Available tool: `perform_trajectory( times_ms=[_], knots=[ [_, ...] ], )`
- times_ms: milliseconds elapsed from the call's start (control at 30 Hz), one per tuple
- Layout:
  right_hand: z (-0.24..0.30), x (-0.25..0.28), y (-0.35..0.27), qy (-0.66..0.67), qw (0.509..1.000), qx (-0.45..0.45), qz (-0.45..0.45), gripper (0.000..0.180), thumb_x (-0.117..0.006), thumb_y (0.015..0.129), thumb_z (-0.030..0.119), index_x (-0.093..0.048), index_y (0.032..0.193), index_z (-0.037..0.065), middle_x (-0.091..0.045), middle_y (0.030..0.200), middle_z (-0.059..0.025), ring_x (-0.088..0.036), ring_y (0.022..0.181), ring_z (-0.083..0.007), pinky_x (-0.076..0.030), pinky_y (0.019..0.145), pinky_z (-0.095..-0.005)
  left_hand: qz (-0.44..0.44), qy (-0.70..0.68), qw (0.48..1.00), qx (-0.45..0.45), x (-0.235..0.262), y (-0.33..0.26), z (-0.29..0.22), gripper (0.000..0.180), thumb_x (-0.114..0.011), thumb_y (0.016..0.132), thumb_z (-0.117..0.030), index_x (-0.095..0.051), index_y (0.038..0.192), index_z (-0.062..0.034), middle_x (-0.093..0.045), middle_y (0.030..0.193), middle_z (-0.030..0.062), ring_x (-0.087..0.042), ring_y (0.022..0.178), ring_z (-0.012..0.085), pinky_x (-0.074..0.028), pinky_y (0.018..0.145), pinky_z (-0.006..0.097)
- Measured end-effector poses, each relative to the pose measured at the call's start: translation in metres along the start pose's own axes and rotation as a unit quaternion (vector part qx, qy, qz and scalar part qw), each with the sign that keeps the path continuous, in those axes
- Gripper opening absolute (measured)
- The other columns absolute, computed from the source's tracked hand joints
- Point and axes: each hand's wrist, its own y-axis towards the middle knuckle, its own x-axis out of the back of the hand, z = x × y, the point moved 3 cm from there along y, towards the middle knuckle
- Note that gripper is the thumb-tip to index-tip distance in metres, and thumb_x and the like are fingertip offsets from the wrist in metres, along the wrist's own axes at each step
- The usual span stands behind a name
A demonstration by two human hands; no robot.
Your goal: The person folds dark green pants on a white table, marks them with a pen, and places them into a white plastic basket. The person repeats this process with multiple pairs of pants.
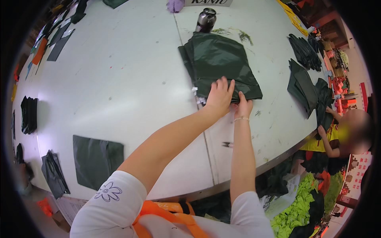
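Note:
A stack of dark green, slightly shiny fabric pieces (220,55) lies on the white table in front of me. My left hand (220,95) rests on the near edge of the stack, fingers apart and pressing on the cloth. Close beside it, my right hand (243,106) grips the near edge, with the thumb on top; its other fingers are mostly hidden. White tags (195,91) stick out at the stack's left near corner. A small pair of thread snips (227,144) lies on the table left of my right forearm.
A metal flask (206,20) stands behind the stack. Another folded dark green piece (97,160) lies at the near left. At the right edge, a person's hands (322,131) handle dark cloth (324,95). Lime green fabric (295,204) is heaped below the table's edge (278,158).

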Motion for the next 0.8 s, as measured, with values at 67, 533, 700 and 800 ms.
perform_trajectory(
  times_ms=[67,533,700,800],
  knots=[
    [0.017,-0.006,-0.033,-0.041,0.992,0.12,-0.011,0.038,-0.059,0.089,0.029,-0.053,0.112,0.0,-0.063,0.094,-0.0125,-0.064,0.071,-0.0214,-0.053,0.058,-0.0256,0.033,-0.002,0.999,0.032,-0.017,-0.007,-0.004,0.072,-0.063,0.073,-0.022,-0.035,0.135,0.0006,-0.052,0.124,0.0181,-0.055,0.103,0.0332,-0.052,0.075,0.036],
    [0.014,0.007,0.072,0.008,1.0,0.003,0.003,0.043,-0.058,0.085,0.007,-0.042,0.124,0.0,-0.056,0.112,-0.0096,-0.059,0.093,-0.0201,-0.05,0.079,-0.0294,-0.036,-0.174,0.984,0.027,-0.006,0.044,0.01,0.059,-0.059,0.072,-0.012,-0.044,0.127,0.0027,-0.06,0.098,0.018,-0.061,0.08,0.0309,-0.053,0.066,0.036],
    [0.046,-0.009,0.041,0.163,0.982,0.092,0.037,0.042,-0.051,0.088,0.0,-0.034,0.127,-0.002,-0.05,0.12,-0.0154,-0.058,0.098,-0.0232,-0.052,0.08,-0.0308,-0.024,-0.025,0.999,0.039,-0.014,0.051,-0.009,0.072,-0.067,0.069,-0.018,-0.039,0.13,0.0057,-0.059,0.097,0.0172,-0.062,0.077,0.0244,-0.054,0.063,0.033],
    [0.08,-0.02,0.014,0.267,0.947,0.149,0.098,0.03,-0.049,0.087,-0.002,-0.043,0.117,-0.001,-0.055,0.113,-0.0163,-0.06,0.091,-0.0189,-0.051,0.076,-0.028,-0.006,-0.188,0.981,0.048,0.016,0.065,0.024,0.054,-0.056,0.071,-0.006,-0.047,0.122,0.0081,-0.063,0.079,0.0176,-0.064,0.068,0.0285,-0.052,0.058,0.036]
  ],
)
